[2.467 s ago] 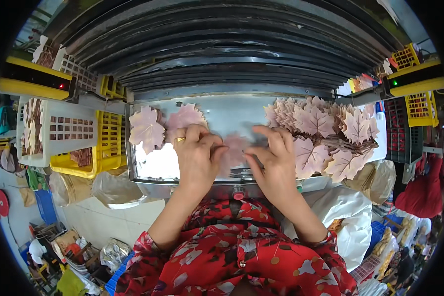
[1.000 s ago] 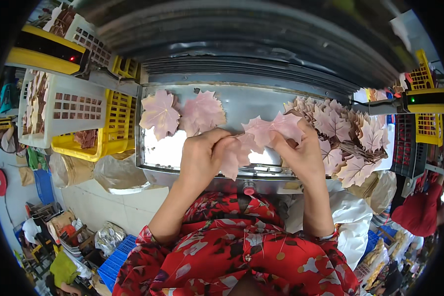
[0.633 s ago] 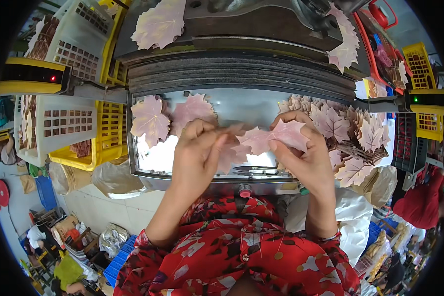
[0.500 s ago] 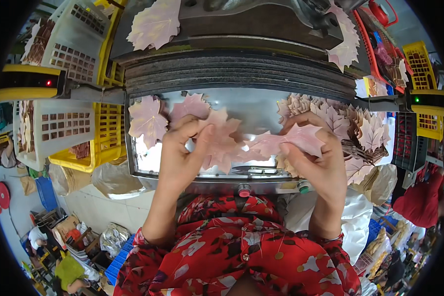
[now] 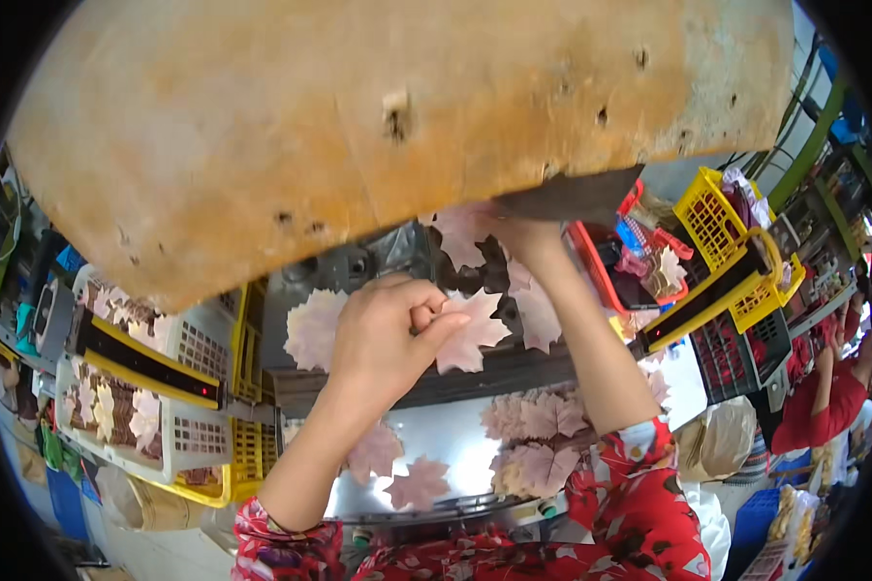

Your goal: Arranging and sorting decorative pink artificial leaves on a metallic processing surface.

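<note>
My left hand (image 5: 388,324) is closed in a pinch on the edge of a pale pink maple-leaf shape (image 5: 473,334), held over the dark machine bed. Farther back and to the right, my right hand (image 5: 525,235) reaches beneath a large tan, pitted slab (image 5: 407,126). Its fingers are hidden there, next to another pink leaf (image 5: 458,235). More leaf shapes lie on the bed: a wide one (image 5: 310,327) left of my left hand and one (image 5: 537,315) beside my right forearm.
Stacked leaf shapes (image 5: 543,416) and a loose leaf (image 5: 420,484) lie on the shiny metal tray (image 5: 465,441) nearer me. Yellow-framed sensor bars (image 5: 145,356) flank the bed. White and yellow crates (image 5: 202,426) stand left; a red basket (image 5: 601,271) stands right.
My view has tilted up, bringing the tan slab into sight. Both hands have moved from the tray to the machine bed, the right one farther in under the slab.
</note>
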Motion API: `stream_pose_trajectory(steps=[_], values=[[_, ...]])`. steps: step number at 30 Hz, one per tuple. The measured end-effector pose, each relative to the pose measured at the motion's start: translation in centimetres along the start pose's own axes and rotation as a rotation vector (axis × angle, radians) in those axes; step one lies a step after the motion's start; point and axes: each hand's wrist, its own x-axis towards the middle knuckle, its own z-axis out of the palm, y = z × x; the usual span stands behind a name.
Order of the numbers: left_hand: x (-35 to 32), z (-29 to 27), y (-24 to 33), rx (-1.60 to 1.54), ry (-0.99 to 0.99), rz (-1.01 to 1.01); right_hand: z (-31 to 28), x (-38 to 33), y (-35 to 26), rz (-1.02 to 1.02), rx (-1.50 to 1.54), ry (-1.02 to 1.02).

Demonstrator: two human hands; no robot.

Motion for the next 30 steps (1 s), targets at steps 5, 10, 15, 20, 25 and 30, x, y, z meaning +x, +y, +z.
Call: stream_pose_trajectory(steps=[5, 10, 15, 20, 25, 30], values=[[3.4, 2.0, -2.6, 0.293, 0.099, 0.031, 3.7, 1.5, -1.4, 0.028, 0.074, -0.055], [4.5, 1.4, -0.3, 0.239, -0.001, -0.048, 3.6, 1.8, 0.4, 0.052, 0.036, -0.054], [10.8, -0.4, -10.4, 0.426, 0.113, 0.192, 3.1, 4.5, 0.1, 0.065, 0.019, -0.034], [10.8, 2.1, -15.7, 0.599, 0.127, 0.385, 3.8, 4.5, 0.5, 0.092, 0.033, -0.061], [13.8, 5.0, -17.4, 0.656, 0.184, 0.552, 3.4, 4.2, 0.4, 0.093, 0.039, -0.081], [15.5, 3.9, -19.6, 0.549, 0.149, 0.475, 3.5, 3.8, -0.8, 0.065, 0.062, -0.103]])
